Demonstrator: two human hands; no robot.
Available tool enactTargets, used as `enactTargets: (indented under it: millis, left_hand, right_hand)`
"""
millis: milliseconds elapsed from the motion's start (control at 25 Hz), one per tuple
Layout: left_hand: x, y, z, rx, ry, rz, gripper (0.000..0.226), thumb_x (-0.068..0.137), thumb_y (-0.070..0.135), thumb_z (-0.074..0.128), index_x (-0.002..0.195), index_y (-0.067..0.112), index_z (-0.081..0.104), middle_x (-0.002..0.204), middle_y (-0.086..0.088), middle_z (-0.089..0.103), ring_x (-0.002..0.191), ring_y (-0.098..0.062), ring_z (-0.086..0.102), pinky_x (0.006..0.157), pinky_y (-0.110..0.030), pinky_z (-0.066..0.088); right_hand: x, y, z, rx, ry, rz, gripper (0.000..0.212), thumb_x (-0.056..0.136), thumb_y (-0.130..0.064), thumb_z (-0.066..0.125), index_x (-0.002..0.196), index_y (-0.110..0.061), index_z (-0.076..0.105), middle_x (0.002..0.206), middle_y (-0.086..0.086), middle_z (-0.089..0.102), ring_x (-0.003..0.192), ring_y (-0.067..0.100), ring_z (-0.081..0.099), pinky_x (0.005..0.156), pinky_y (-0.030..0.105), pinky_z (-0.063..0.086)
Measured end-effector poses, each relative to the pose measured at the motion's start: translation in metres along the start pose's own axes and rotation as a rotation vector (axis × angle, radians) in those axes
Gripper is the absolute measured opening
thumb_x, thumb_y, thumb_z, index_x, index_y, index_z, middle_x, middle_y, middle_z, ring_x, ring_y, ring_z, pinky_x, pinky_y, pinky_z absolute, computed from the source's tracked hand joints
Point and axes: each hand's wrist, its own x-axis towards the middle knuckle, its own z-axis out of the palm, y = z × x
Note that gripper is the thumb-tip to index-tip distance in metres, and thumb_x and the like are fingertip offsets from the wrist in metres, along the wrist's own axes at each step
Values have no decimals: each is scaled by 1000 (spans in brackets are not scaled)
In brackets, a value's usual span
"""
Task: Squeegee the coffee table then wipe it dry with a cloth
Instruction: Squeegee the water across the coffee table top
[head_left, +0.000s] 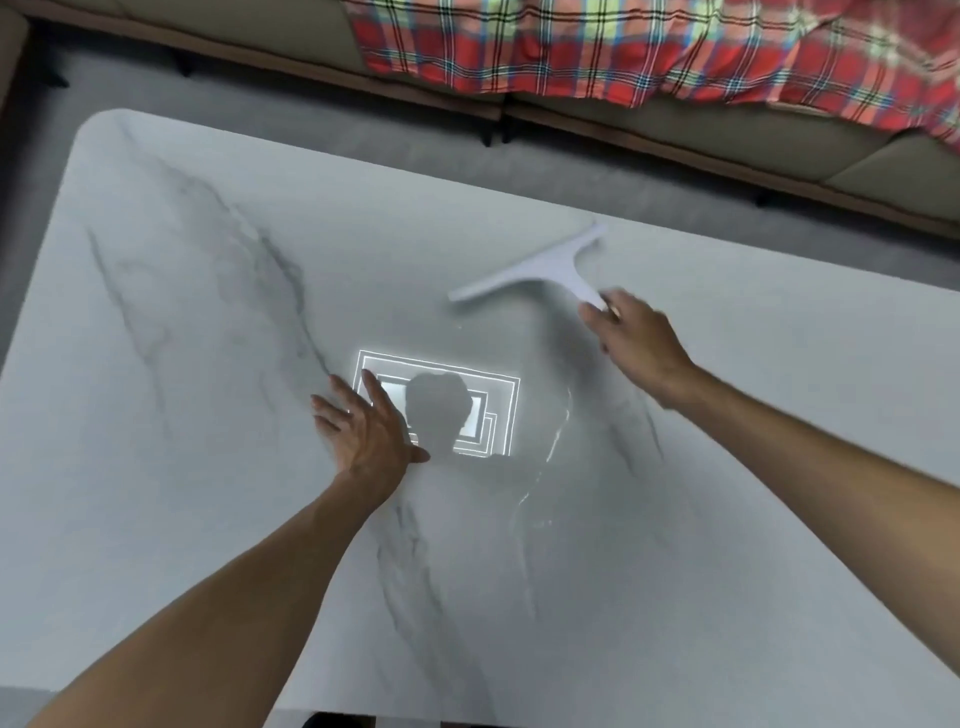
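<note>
A white T-shaped squeegee lies on the white marble coffee table, toward its far right. My right hand is at the end of the squeegee's handle, fingers touching it; motion blur hides whether they grip it. My left hand rests flat on the table near its middle, fingers spread, holding nothing. A thin curved line of water glints on the tabletop between my two arms. No cloth is in view.
A sofa with a red plaid blanket runs along the far side of the table, across a strip of grey floor. A ceiling light's reflection shines on the tabletop beside my left hand.
</note>
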Motion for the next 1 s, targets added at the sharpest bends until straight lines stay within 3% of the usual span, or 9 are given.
enactTargets:
  millis: [120, 200, 320, 520, 640, 760, 880, 1000]
  left_hand:
    - [4, -2, 5, 47, -9, 7, 145, 48, 72, 76, 151, 7, -3, 150, -42, 6, 134, -63, 17, 109, -58, 26]
    - [8, -2, 6, 90, 8, 13, 145, 47, 73, 74, 151, 6, -1, 148, -44, 9, 133, -64, 21, 108, -58, 30]
    - [7, -2, 3, 107, 0, 24, 143, 48, 74, 72, 151, 4, 1, 147, -46, 12, 131, -65, 23, 105, -58, 34]
    - [5, 1, -7, 120, -42, 27, 140, 53, 72, 70, 150, 3, -2, 147, -46, 9, 132, -65, 20, 107, -58, 31]
    - [2, 3, -12, 114, -72, 28, 138, 57, 71, 70, 150, 2, -6, 147, -46, 5, 134, -65, 17, 109, -58, 28]
    - [2, 3, -15, 100, -96, 19, 137, 60, 70, 69, 150, 2, -9, 147, -47, 1, 134, -65, 13, 111, -59, 25]
    - [2, 4, -15, 87, -112, 12, 136, 62, 69, 69, 149, 2, -11, 147, -47, -2, 134, -65, 11, 112, -60, 23]
    - [4, 5, -12, 66, -120, 2, 136, 63, 67, 70, 149, 1, -13, 147, -47, -4, 134, -66, 8, 113, -61, 21]
  right_hand:
    - [66, -63, 19, -15, -16, -174, 45, 92, -33, 36, 136, -38, 40, 110, 10, 65, 96, 36, 57, 78, 39, 48]
    - [102, -100, 39, -136, -48, -298, 50, 93, -28, 33, 142, -40, 31, 121, 15, 61, 105, 41, 53, 80, 41, 43]
    - [122, -115, 61, -280, -88, -372, 50, 94, -25, 33, 141, -39, 33, 118, 18, 61, 105, 44, 53, 75, 39, 37]
    - [69, -32, 44, -426, -37, -411, 53, 94, -21, 40, 143, -41, 32, 103, 16, 68, 88, 42, 61, 69, 40, 45]
    - [5, 41, 16, -504, -85, -316, 54, 97, -21, 41, 145, -44, 31, 98, 9, 68, 84, 37, 64, 68, 40, 50]
    - [-53, 91, -15, -611, -166, -179, 53, 99, -25, 39, 147, -45, 27, 90, 2, 63, 78, 28, 62, 62, 33, 44]
    - [-57, 97, -39, -585, -154, -156, 54, 97, -24, 42, 147, -42, 30, 94, 9, 67, 82, 31, 64, 68, 35, 48]
    - [7, 65, -47, -419, 44, -232, 51, 95, -18, 48, 144, -29, 41, 111, 22, 68, 98, 41, 64, 80, 42, 51]
